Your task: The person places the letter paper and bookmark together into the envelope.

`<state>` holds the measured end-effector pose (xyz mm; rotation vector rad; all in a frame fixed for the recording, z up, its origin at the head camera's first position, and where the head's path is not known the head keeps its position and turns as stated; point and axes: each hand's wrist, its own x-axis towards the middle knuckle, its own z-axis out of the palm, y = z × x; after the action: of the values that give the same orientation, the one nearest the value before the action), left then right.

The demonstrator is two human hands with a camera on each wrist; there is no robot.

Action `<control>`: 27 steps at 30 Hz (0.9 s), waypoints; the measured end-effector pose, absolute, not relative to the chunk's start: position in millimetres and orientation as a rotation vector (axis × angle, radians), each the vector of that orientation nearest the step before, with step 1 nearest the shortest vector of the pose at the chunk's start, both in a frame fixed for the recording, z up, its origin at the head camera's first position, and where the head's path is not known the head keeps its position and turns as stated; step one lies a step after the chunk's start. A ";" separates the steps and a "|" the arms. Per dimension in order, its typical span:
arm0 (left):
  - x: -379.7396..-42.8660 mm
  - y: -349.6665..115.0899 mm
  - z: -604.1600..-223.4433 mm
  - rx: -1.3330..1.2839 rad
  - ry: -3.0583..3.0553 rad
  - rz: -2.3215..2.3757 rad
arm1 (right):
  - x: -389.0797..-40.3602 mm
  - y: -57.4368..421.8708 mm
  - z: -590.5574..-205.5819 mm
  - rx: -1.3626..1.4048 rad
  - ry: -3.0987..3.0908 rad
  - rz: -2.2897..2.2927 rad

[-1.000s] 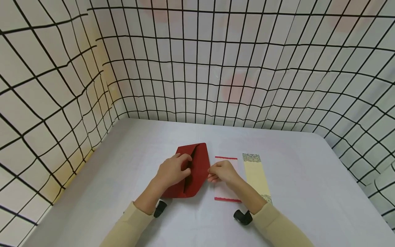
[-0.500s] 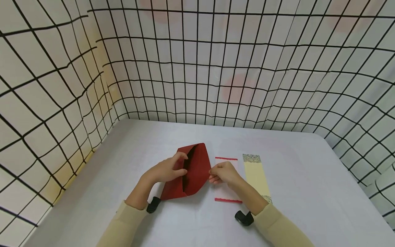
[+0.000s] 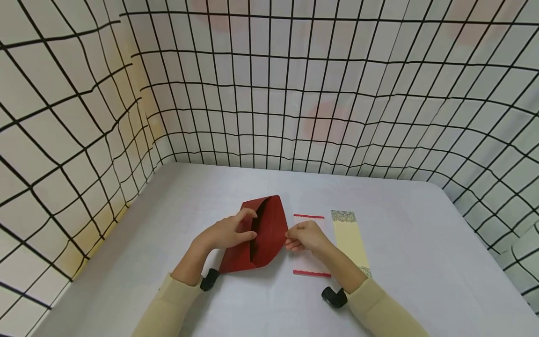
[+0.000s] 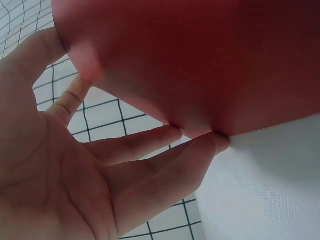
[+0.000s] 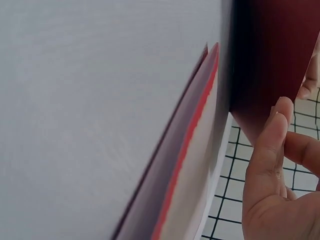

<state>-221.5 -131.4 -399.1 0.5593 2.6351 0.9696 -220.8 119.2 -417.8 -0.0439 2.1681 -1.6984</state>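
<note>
Black grid lines [image 3: 30, 188] cover the wall at the far left of the frame. Left of centre, the left hand [image 3: 227, 231] grips the red envelope [image 3: 273, 231] by its pocket edge, hiding some of that side. The envelope is at the centre, tilted, its mouth gaping; the inside is dark, so its contents cannot be told. The right hand [image 3: 307, 235], right of centre, pinches the flap's tip, and its forearm crosses a red-edged white card [image 3: 305, 263]. Just beside that, further right, lies a cream card [image 3: 351, 241] with patterned ends.
</note>
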 end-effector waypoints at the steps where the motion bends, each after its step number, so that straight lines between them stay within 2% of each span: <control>1: -221.3 -131.2 -399.3 0.562 2.644 0.959 | -221.6 119.5 -418.3 -0.049 2.167 -1.704; 27: -219.0 -127.4 -399.2 0.589 2.686 0.896 | -230.3 123.6 -397.0 -0.075 2.122 -1.777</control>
<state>-219.0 -127.4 -399.2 0.5888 2.6864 0.8961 -230.3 123.6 -397.0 -0.0750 2.1224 -1.7772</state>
